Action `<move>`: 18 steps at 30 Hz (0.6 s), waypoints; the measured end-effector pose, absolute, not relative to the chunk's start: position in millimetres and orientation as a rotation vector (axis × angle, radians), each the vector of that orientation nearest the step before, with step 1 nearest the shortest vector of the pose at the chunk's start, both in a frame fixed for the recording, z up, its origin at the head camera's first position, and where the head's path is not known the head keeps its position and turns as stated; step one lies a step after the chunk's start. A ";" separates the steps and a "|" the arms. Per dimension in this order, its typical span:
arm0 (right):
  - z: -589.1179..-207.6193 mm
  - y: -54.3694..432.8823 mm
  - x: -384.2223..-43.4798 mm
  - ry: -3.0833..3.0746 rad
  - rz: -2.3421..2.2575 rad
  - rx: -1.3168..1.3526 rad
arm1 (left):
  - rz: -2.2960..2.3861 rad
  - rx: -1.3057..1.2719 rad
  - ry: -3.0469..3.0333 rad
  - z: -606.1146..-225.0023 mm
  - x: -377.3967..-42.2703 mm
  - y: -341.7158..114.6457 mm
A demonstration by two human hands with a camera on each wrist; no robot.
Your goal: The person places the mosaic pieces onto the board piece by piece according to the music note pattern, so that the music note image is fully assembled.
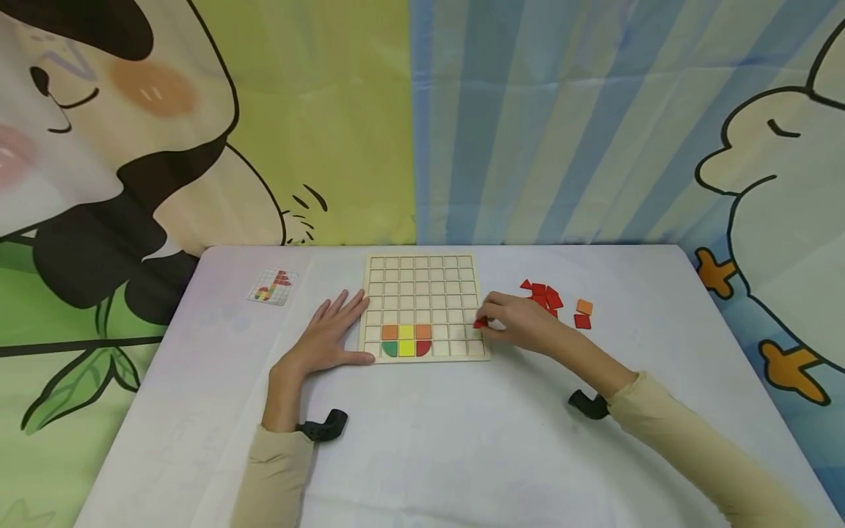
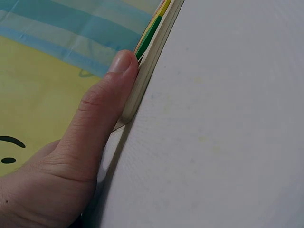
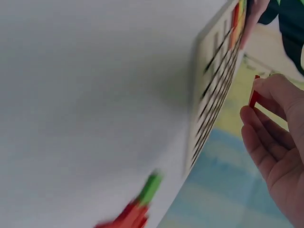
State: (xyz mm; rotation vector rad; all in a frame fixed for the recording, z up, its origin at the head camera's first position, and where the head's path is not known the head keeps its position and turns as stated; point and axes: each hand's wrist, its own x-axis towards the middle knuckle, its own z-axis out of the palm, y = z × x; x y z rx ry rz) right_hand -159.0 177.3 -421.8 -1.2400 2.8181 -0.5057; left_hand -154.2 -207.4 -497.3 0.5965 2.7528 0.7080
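Note:
A pale wooden grid board (image 1: 422,290) lies on the table. In its lower rows sit two orange squares (image 1: 390,332), yellow squares (image 1: 405,347), a green rounded tile (image 1: 390,349) and a red rounded tile (image 1: 423,348). My left hand (image 1: 330,334) has its fingers spread at the board's left edge; in the left wrist view the thumb (image 2: 95,109) lies along the near corner. Between thumb and fingertips, my right hand (image 1: 521,320) pinches a small red tile (image 3: 253,92) over the board's right edge. Its full shape is hidden by the fingers.
Several loose red tiles (image 1: 553,297) lie in a heap right of the board, with an orange square (image 1: 584,307) and a red square (image 1: 582,321) beside them. A small pattern card (image 1: 273,287) lies at the table's left. Printed curtains hang behind the table.

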 end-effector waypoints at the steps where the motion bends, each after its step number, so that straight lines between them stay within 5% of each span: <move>1: -420.0 162.9 -163.8 2.788 -0.528 -1.283 | 0.708 0.596 2.752 -497.4 -154.2 -207.7; 10: -427.7 50.6 -206.0 2.568 -0.383 -1.440 | 0.723 0.614 2.741 -495.6 -154.0 -209.5; 18: -434.6 27.5 -216.0 2.490 -0.276 -1.356 | 0.722 0.618 2.746 -496.8 -153.7 -209.1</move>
